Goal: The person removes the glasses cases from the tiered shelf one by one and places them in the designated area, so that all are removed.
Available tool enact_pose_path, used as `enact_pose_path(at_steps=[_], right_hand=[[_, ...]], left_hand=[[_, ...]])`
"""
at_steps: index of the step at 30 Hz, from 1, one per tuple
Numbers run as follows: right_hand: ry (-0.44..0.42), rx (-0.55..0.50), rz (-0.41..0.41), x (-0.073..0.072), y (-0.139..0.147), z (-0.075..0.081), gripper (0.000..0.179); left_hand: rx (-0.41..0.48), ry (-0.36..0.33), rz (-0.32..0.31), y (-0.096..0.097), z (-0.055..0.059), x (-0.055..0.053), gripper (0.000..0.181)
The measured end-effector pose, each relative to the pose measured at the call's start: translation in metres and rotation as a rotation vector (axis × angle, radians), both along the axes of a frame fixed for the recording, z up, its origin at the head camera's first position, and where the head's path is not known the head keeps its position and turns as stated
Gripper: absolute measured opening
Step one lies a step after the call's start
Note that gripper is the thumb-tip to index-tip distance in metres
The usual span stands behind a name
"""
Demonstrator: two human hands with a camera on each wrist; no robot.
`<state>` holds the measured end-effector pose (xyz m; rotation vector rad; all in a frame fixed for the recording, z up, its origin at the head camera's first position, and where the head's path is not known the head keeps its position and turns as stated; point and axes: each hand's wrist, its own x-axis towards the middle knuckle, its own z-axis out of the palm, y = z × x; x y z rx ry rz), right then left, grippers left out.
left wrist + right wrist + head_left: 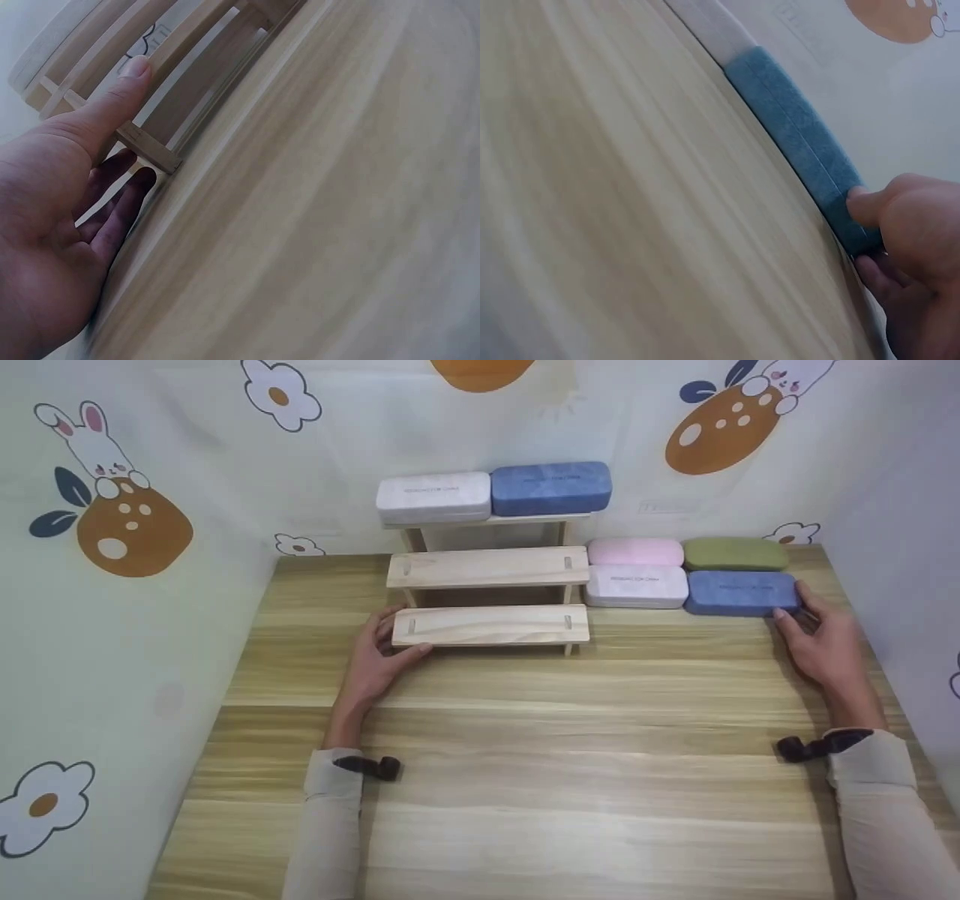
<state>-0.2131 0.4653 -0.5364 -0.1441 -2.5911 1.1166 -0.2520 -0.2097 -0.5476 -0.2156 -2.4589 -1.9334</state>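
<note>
A three-step wooden display stand [491,626] rises in tiers toward the back wall. Around the left end of its lowest step, my left hand [379,660] grips with the thumb on the front edge; the left wrist view shows that thumb [120,94] on the slat and the other fingers near the leg. On the table, right of the stand, lies a blue glasses case [742,594]. My right hand [825,641] holds this case by its right end, and the right wrist view shows the thumb [866,206] against its front side.
Left of the held case is a white glasses case [636,587]; behind them lie a pink case [636,552] and an olive green case [735,554]. The top step bears another white case [433,497] and another blue case [551,489]. Patterned cloth walls [105,660] enclose the wooden table [570,780].
</note>
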Motion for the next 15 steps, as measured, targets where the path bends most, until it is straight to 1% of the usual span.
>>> enact_pose_path(at_steps=[3, 5, 10, 15], right_hand=[[0.028, 0.005, -0.018, -0.0023, -0.0043, -0.0009, 0.062], [0.032, 0.010, -0.032, -0.0031, -0.0062, -0.0003, 0.062], [0.010, 0.021, -0.061, -0.0048, -0.0080, 0.0001, 0.063], [-0.032, 0.012, -0.054, -0.0060, -0.0084, -0.0017, 0.065]], left_hand=[[-0.010, -0.010, 0.006, -0.0001, 0.0000, 0.0002, 0.091], [-0.013, -0.015, 0.005, -0.0001, -0.0003, -0.0002, 0.091], [-0.023, -0.017, 0.003, 0.0004, 0.0007, -0.0004, 0.090], [-0.021, -0.019, 0.005, 0.0002, 0.0010, 0.0002, 0.092]])
